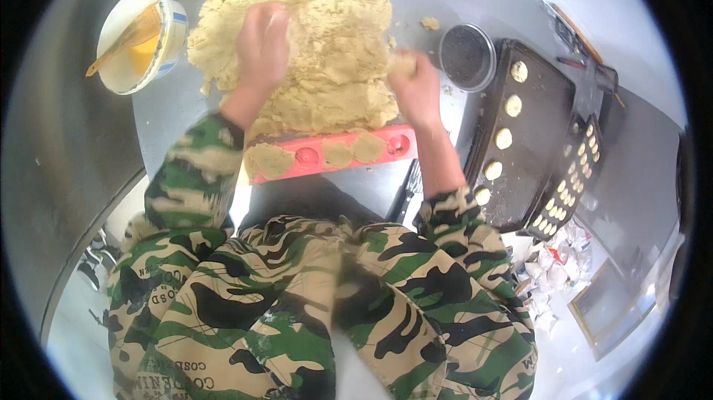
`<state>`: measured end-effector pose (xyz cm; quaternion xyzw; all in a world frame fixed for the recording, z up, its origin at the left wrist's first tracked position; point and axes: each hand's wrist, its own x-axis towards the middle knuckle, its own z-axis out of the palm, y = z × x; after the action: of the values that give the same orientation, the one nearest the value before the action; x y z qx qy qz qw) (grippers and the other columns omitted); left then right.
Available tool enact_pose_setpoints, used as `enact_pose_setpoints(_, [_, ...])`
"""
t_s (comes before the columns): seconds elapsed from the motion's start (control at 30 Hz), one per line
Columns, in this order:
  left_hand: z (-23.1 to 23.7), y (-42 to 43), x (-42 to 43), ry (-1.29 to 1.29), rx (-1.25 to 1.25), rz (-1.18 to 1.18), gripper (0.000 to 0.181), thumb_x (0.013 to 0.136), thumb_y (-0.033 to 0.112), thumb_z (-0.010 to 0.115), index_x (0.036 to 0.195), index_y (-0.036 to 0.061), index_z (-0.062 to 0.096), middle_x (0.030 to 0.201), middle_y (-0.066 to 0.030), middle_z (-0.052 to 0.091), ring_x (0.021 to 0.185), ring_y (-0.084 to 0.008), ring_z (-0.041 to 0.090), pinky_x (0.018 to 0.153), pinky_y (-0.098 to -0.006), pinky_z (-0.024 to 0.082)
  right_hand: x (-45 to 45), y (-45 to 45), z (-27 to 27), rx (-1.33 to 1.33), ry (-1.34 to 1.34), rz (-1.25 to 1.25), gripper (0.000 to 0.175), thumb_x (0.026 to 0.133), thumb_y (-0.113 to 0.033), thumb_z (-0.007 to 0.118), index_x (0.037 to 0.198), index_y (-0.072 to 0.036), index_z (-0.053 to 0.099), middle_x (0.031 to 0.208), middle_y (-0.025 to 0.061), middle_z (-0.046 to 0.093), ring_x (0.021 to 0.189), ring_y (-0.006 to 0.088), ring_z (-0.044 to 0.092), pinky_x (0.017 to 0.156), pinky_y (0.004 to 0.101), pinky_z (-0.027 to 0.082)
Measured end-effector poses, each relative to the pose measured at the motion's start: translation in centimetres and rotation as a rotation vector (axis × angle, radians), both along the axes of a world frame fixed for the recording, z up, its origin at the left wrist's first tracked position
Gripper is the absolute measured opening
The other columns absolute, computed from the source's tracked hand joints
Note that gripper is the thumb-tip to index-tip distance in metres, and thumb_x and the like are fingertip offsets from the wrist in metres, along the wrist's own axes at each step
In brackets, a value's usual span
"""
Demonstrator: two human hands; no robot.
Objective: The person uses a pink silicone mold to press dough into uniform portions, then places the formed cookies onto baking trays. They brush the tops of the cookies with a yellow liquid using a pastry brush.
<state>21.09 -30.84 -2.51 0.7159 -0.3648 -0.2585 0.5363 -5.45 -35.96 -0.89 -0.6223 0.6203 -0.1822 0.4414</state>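
Observation:
A wide mass of crumbly yellow dough (334,38) lies on the metal table. My left hand (266,43) is over its left part, blurred, its fingers curled; whether it holds anything is hidden. At the dough's right edge, my right hand (415,82) is closed on a lump of dough (404,64). Below the dough mass lies a red mould (312,169) with round cavities. Dough covers several of them, while one near the middle left and the one at the right end show bare red inside.
Left stands a white tub (167,60) with a wooden brush (133,32) and yellow liquid. Right are a round container of dark filling (467,57), a black baking tray (535,121) with small dough rounds and a fuller tray (568,183). A black-handled tool (400,205) lies near the table's front edge.

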Motion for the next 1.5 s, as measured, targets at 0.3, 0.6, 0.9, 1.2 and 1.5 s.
enact_pose_setpoints(0.3, [-1.9,19.0,-9.3,-0.315,0.044,-0.396,0.02,0.091,0.013,0.07,0.107,0.0028,0.065,0.118,-0.0171,0.062,0.113,-0.0381,0.059,0.106,-0.0492,0.045,-9.3,14.1,-1.9,-0.529,0.368,0.171,0.041,0.085,-0.024,0.08,0.12,-0.003,0.076,0.135,0.0218,0.064,0.131,0.0422,0.054,0.113,0.0512,0.041])
enact_pose_setpoints(0.6, [-2.7,21.5,-8.6,-0.754,0.003,-0.594,0.021,0.087,0.02,0.072,0.098,0.0058,0.062,0.122,-0.0183,0.06,0.118,-0.0392,0.057,0.114,-0.0549,0.04,-6.9,8.9,-5.2,-0.521,0.699,0.316,0.066,0.092,-0.046,0.063,0.137,0.001,0.06,0.141,0.0214,0.055,0.137,0.0407,0.046,0.116,0.0553,0.033])
enact_pose_setpoints(0.9, [-1.7,21.0,-9.0,-0.715,0.102,-0.615,0.026,0.092,0.025,0.07,0.107,0.0043,0.062,0.124,-0.0209,0.061,0.115,-0.0405,0.057,0.102,-0.0515,0.044,-7.6,7.8,-4.1,-0.198,0.229,0.012,0.075,0.095,-0.046,0.064,0.147,0.005,0.049,0.148,0.027,0.052,0.142,0.0431,0.045,0.12,0.051,0.033])
enact_pose_setpoints(1.2, [-1.6,15.6,-10.5,-0.818,0.385,-0.505,0.041,0.098,0.043,0.063,0.095,0.0027,0.065,0.093,-0.0188,0.066,0.091,-0.0407,0.064,0.08,-0.0509,0.049,-18.1,22.7,0.4,0.14,0.443,-0.125,0.072,0.09,-0.041,0.073,0.149,-0.006,0.05,0.093,0.0103,0.075,0.087,0.0306,0.074,0.082,0.0442,0.056])
enact_pose_setpoints(1.5, [-0.2,15.2,-10.6,-0.782,0.524,-0.582,0.047,0.095,0.052,0.065,0.098,0.0049,0.067,0.094,-0.0185,0.066,0.097,-0.0398,0.064,0.087,-0.0502,0.05,-16.7,27.0,-1.1,0.193,0.51,-0.04,0.086,0.09,-0.014,0.067,0.164,-0.005,0.023,0.13,0.0256,0.056,0.109,0.0478,0.064,0.089,0.0535,0.053])
